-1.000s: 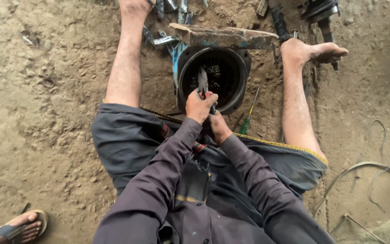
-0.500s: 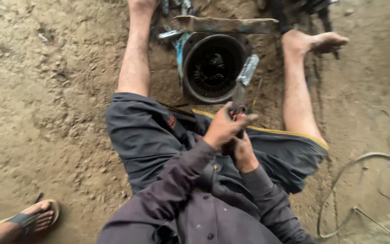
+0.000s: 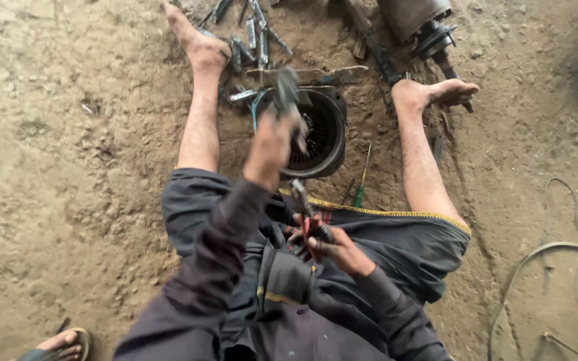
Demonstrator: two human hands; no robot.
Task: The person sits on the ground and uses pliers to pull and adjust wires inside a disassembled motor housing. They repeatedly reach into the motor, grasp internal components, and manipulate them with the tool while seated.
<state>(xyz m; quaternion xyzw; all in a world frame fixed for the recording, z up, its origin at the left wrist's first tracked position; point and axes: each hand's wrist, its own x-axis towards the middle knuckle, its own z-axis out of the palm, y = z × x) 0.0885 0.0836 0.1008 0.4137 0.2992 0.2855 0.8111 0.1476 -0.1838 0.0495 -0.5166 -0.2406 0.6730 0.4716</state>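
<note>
Our left hand [image 3: 272,144] grips one blurred grey metal tool [image 3: 287,93], raised above one round black motor housing [image 3: 319,134]. Our right hand [image 3: 332,247] clasps one pair of red-handled pliers [image 3: 306,214]; one green-handled screwdriver [image 3: 361,184] lies beyond them.

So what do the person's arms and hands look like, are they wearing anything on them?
Both arms are covered by long, loose, dark grey sleeves that reach the wrists, creased and dusty. The left hand and the right hand are bare: no gloves can be seen. The left hand is blurred, so rings or a watch cannot be told. The right sleeve ends in a plain cuff.
</note>
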